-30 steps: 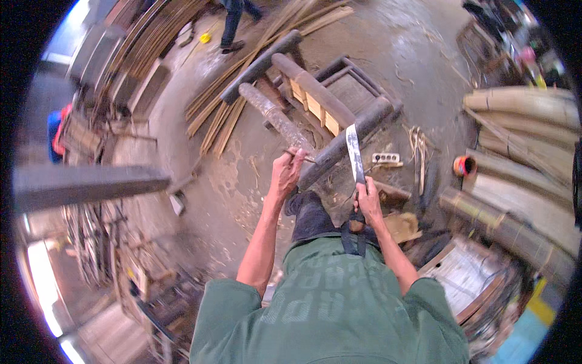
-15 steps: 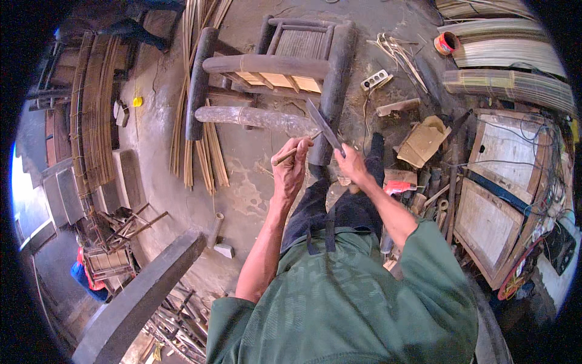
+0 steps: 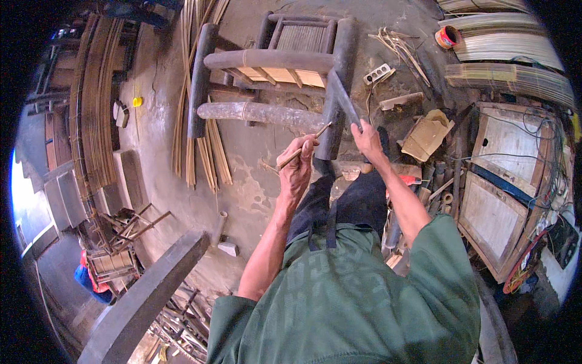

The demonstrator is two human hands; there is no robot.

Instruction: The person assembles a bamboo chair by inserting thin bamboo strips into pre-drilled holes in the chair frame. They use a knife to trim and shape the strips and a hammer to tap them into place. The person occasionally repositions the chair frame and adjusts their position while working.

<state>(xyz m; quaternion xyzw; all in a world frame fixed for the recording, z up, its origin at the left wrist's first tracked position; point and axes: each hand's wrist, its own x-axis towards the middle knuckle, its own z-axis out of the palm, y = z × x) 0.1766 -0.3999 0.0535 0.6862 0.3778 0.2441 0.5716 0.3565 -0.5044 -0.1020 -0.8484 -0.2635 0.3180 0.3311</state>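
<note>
Above the lap, just beyond the green shirt (image 3: 364, 285), the left hand (image 3: 293, 168) pinches a short stick (image 3: 322, 130) between thumb and curled fingers, its far tip slanting up to the right. The right hand (image 3: 368, 142) is closed around the handle of a long knife (image 3: 345, 99), whose blade stands apart from the stick; whether it touches the dark post behind cannot be told. As for progress, the stick seems already cut to a short length, but its tip is too small to show whether any shaping is left, and it lies free in the fingers, not visibly fitted to anything. Just past the hands stands a dark bamboo frame (image 3: 273, 59), its thick posts and rails seemingly joined, a mottled lower rail (image 3: 260, 113) among them. Off to the right lie torn cardboard (image 3: 427, 136) and a white power strip (image 3: 377, 73); at the far left of the frame, long thin slats (image 3: 223, 165) spread over the floor, and farther right sits an orange-red tin (image 3: 447, 37).
</note>
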